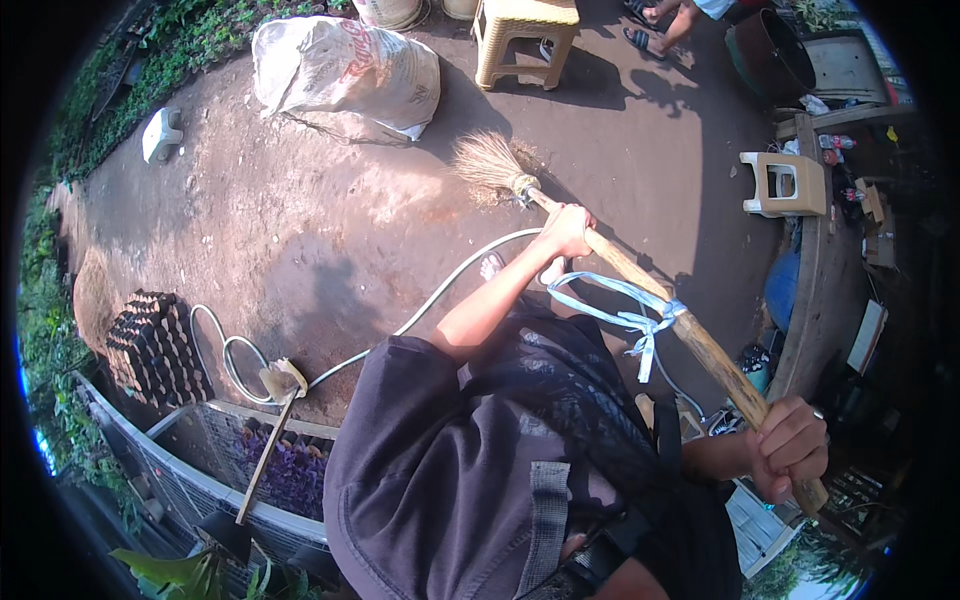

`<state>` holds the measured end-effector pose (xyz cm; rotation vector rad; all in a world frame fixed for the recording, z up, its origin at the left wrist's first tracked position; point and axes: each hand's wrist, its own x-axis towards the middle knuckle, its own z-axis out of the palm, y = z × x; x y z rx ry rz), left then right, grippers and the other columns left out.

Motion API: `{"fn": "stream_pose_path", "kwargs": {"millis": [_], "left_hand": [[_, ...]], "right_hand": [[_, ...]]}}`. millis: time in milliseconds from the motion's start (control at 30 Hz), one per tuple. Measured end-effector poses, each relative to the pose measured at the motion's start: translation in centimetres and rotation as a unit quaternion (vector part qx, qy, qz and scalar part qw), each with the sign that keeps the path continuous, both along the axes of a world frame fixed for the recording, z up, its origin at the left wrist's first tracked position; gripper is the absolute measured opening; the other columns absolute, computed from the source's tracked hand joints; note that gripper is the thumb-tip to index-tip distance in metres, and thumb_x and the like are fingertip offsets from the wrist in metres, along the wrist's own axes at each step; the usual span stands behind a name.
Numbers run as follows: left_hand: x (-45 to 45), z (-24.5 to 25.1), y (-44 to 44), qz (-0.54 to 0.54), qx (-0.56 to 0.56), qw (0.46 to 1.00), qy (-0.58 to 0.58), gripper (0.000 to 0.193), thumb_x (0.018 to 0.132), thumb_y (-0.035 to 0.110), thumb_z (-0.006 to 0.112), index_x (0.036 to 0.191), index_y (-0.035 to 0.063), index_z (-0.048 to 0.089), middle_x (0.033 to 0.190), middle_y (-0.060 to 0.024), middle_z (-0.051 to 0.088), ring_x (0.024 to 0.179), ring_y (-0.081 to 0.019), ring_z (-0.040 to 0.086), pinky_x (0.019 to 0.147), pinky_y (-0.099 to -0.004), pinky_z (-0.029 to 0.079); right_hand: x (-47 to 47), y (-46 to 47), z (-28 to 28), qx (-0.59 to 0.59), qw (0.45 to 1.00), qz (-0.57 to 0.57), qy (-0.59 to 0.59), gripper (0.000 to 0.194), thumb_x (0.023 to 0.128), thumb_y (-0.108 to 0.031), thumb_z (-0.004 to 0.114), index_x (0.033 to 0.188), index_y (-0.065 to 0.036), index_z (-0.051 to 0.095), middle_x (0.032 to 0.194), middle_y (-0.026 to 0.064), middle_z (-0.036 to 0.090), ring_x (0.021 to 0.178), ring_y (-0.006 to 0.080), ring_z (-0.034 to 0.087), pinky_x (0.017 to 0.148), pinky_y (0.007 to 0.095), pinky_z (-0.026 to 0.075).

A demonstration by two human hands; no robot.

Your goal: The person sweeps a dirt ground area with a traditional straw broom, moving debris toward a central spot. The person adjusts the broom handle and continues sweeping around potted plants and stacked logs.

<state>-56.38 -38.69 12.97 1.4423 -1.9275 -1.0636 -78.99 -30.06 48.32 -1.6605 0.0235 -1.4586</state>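
A stick broom with a long wooden handle (716, 356) slants across the view, its bristle head (486, 161) on the dirt ground. My left hand (568, 229) grips the handle low down, just behind the bound bristles. Close to the handle's top end, my right hand (791, 448) is wrapped around the wood and wears a ring. A light blue cloth strip (615, 300) is knotted around the handle between my hands and hangs in a loop. Some dry debris (529, 156) lies against the bristles.
A full white sack (349, 75) and a tan plastic stool (525, 37) stand ahead. A pale hose (442, 289) crosses the ground beside my feet. Stacked egg trays (154, 349) and wire fencing (210, 480) are left. Another stool (787, 184) is right; a person's sandalled feet (649, 37) show beyond.
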Motion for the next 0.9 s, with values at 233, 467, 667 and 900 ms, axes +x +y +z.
{"fn": "stream_pose_path", "kwargs": {"millis": [233,467,667,900], "left_hand": [[3.5,-9.6,-5.9,-0.067,0.002,0.998,-0.004,0.030,0.051,0.027,0.080,0.064,0.0054,0.063,0.070,-0.0157,0.063,0.070,-0.0342,0.064,0.064,-0.0414,0.051],[-4.1,-4.9,-2.1,-0.097,-0.017,0.995,-0.036,0.034,0.049,0.029,0.073,0.075,0.0076,0.071,0.079,-0.0155,0.068,0.081,-0.0321,0.067,0.078,-0.0432,0.048],[-4.1,4.2,4.0,0.077,-0.107,0.991,0.025,0.024,0.053,0.027,0.068,0.061,0.0061,0.059,0.063,-0.0144,0.058,0.071,-0.0333,0.058,0.073,-0.0423,0.043],[0.3,-2.6,8.9,0.281,-0.015,0.958,0.057,0.029,0.059,0.018,0.072,0.055,0.0029,0.048,0.059,-0.0160,0.053,0.063,-0.0343,0.053,0.061,-0.0422,0.041]], "right_hand": [[6.3,-0.7,-5.2,0.144,0.958,-0.068,0.239,0.021,0.069,0.012,0.059,0.072,-0.005,0.046,0.059,0.0052,0.052,0.051,0.0185,0.050,0.056,0.0360,0.045],[1.3,0.9,-1.5,0.063,0.986,-0.098,0.116,0.023,0.076,-0.004,0.065,0.065,-0.010,0.045,0.051,-0.0001,0.051,0.040,0.0119,0.047,0.042,0.0276,0.042],[-0.8,0.7,5.0,0.010,0.991,0.098,-0.092,0.032,0.074,-0.022,0.079,0.061,-0.012,0.051,0.044,-0.0058,0.051,0.035,0.0036,0.048,0.046,0.0204,0.047],[3.5,-3.7,1.0,0.157,0.943,0.203,0.213,0.025,0.067,0.000,0.073,0.060,-0.006,0.050,0.055,0.0062,0.054,0.045,0.0194,0.053,0.045,0.0298,0.044]]}}
